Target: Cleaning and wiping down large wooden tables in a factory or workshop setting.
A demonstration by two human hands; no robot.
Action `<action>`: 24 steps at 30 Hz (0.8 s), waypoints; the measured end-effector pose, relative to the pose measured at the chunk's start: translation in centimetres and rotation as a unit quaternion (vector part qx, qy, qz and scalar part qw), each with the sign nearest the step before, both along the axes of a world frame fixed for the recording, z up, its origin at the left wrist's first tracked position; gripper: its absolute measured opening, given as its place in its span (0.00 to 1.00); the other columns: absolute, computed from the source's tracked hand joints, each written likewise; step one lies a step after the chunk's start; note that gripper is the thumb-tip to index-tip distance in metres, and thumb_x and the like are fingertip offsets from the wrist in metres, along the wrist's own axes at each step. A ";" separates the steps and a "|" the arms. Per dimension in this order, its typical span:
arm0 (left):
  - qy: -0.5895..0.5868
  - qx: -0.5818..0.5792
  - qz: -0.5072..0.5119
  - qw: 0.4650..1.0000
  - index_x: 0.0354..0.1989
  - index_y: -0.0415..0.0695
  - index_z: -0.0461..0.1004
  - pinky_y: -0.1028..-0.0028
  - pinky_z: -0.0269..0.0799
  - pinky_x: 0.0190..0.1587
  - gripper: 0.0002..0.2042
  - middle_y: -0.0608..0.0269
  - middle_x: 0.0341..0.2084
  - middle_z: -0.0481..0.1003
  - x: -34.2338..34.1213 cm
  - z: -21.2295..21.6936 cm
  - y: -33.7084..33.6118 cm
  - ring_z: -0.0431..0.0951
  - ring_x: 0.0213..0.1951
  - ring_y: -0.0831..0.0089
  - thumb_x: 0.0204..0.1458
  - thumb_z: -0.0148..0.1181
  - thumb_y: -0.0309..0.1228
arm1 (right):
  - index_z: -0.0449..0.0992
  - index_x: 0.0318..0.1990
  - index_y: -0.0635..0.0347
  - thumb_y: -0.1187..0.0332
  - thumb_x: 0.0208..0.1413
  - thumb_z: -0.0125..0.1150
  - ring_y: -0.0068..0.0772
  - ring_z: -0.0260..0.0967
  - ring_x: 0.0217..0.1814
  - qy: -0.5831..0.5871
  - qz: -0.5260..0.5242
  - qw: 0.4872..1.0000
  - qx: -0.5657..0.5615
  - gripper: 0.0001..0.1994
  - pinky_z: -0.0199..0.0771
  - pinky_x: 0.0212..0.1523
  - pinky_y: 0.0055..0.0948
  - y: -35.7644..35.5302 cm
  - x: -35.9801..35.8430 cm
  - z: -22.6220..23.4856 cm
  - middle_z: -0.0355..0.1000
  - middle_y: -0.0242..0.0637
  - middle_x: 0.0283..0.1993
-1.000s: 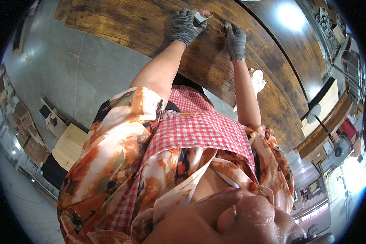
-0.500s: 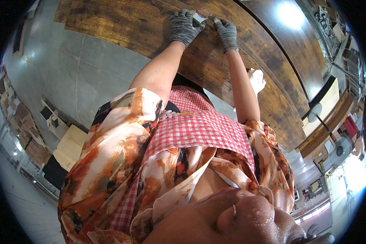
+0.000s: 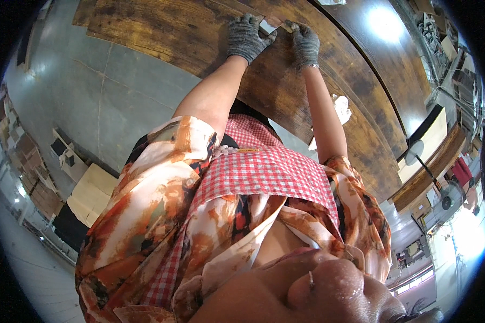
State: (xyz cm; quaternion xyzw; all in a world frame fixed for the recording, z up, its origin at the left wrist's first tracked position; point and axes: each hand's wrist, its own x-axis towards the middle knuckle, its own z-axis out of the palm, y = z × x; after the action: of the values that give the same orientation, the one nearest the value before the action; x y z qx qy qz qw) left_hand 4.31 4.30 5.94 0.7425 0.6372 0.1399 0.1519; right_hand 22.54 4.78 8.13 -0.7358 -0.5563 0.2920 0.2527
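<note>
My left hand (image 3: pixel 248 39), in a grey knit glove, is closed around the edge of a small flat piece, pale on one part and brown on another (image 3: pixel 270 25). The piece sits between its thumb and fingers, just above a dark brown wood-grain board (image 3: pixel 199 32). Close by on the right, my right hand (image 3: pixel 306 46), gloved alike, has its fingers curled and pinched at the piece's far right side. Whatever lies between those fingertips is too small to make out. Both hands are over the far part of the board.
A crumpled white cloth or paper (image 3: pixel 341 109) lies on the board beside my right forearm. Another dark board (image 3: pixel 377 48) lies beyond a black gap at the right. A fan (image 3: pixel 448 200) stands farther right. Flat cartons (image 3: pixel 93 194) are on the left over grey floor (image 3: pixel 129 81).
Both hands have shifted slightly to the right, the small piece along with them. The right hand has turned a little, its fingers curled more tightly.
</note>
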 end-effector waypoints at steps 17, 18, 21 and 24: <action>0.037 0.049 0.036 0.997 0.50 0.39 0.72 0.53 0.59 0.62 0.37 0.44 0.53 0.69 -1.3 -1.2 -1.1 0.67 0.57 0.52 0.45 0.63 0.62 | 0.81 0.47 0.53 0.67 0.60 0.58 0.41 0.76 0.42 0.051 -0.025 0.985 0.164 0.11 0.72 0.41 0.35 12.7 6.0 0.5 0.79 0.44 0.39; 0.029 0.048 0.026 0.998 0.50 0.39 0.72 0.53 0.59 0.62 0.37 0.44 0.53 0.69 -0.2 -0.5 -0.9 0.67 0.57 0.52 0.45 0.63 0.62 | 0.81 0.46 0.52 0.68 0.59 0.58 0.40 0.76 0.41 0.001 -0.040 0.986 0.165 0.10 0.72 0.41 0.34 13.6 7.9 0.2 0.79 0.44 0.39; -0.013 -0.018 0.009 1.000 0.49 0.39 0.73 0.53 0.56 0.64 0.36 0.43 0.54 0.68 1.2 1.5 -1.1 0.66 0.58 0.53 0.45 0.63 0.61 | 0.81 0.44 0.50 0.69 0.59 0.57 0.39 0.76 0.41 -0.045 -0.039 0.985 0.162 0.09 0.73 0.42 0.35 15.8 11.0 -0.7 0.79 0.44 0.40; 0.029 0.016 0.016 0.999 0.48 0.38 0.73 0.54 0.57 0.64 0.35 0.44 0.52 0.69 0.9 2.2 -1.3 0.67 0.57 0.53 0.45 0.63 0.60 | 0.81 0.43 0.49 0.69 0.60 0.53 0.42 0.76 0.42 -0.095 -0.026 0.991 0.096 0.10 0.73 0.43 0.37 17.4 10.8 -1.0 0.79 0.44 0.40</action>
State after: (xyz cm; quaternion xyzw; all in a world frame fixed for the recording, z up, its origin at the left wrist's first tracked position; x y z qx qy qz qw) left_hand 5.18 2.96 8.10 0.7384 0.6506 0.1312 0.1192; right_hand 33.34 22.21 7.17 -0.7467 -0.5842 0.1595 0.2752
